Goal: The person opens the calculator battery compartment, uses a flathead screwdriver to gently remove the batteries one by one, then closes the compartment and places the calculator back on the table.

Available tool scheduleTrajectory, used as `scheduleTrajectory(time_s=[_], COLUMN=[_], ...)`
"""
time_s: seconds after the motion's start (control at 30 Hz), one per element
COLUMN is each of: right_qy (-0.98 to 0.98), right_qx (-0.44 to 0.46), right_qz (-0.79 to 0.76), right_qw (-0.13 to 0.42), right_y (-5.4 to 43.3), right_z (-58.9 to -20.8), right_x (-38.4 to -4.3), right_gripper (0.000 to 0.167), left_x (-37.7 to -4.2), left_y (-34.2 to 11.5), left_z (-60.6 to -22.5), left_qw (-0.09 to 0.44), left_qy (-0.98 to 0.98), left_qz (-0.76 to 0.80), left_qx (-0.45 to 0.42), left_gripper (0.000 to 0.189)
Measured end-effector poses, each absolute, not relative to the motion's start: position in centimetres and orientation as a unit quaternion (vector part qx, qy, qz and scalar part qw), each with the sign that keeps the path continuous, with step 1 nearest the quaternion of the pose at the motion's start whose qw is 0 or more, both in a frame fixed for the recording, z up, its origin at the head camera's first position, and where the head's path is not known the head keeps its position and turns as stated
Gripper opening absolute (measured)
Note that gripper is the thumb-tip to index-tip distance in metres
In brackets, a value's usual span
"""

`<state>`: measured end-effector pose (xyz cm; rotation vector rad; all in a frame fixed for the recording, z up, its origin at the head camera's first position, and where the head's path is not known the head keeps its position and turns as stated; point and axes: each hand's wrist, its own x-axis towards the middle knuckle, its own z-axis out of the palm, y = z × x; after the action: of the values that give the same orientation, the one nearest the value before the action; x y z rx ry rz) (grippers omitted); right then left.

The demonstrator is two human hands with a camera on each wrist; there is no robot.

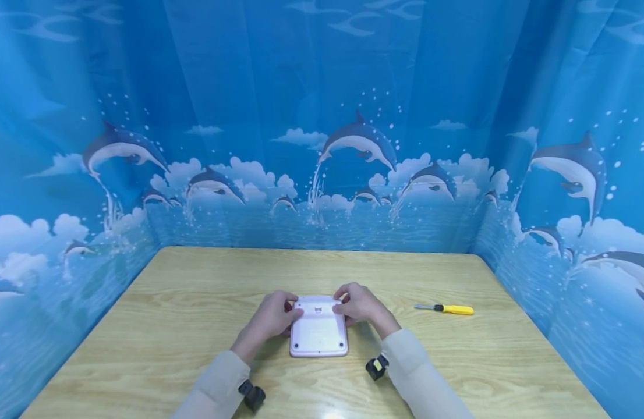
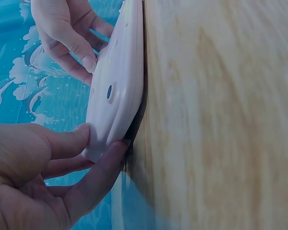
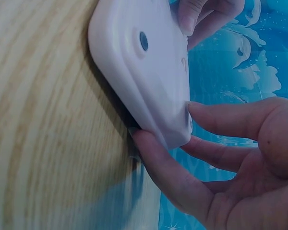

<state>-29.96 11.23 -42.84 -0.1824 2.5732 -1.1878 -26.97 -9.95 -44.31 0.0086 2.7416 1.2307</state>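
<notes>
Cropped sleeves [image 1: 214, 387], left hand [image 1: 272, 314] and right hand [image 1: 361, 304] pinching pale device [image 1: 319, 334], underside hidden

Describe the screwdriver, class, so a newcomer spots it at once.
On the wood-grain table, find the pale, flat device gripped by the left hand and right hand. Further right, untouched, lies the screwdriver: its yellow handle sets it apart from the device.
</notes>
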Motion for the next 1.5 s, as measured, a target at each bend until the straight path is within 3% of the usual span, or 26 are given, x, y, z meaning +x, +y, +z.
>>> scheduleTrajectory(time_s=[1.5], right_qy=[0.901], right_qx=[-0.074], right_qz=[-0.403], right_qw=[0.14], right_y=[10.7], right_z=[-42.8], right_x=[-29.9], right_gripper=[0.033], left_x=[-27.6], left_y=[-10.9], left_z=[-44.6], left_qw=[0.051], left_qy=[0.924], left_qz=[0.378], left_qx=[0.011], left_gripper=[0.041])
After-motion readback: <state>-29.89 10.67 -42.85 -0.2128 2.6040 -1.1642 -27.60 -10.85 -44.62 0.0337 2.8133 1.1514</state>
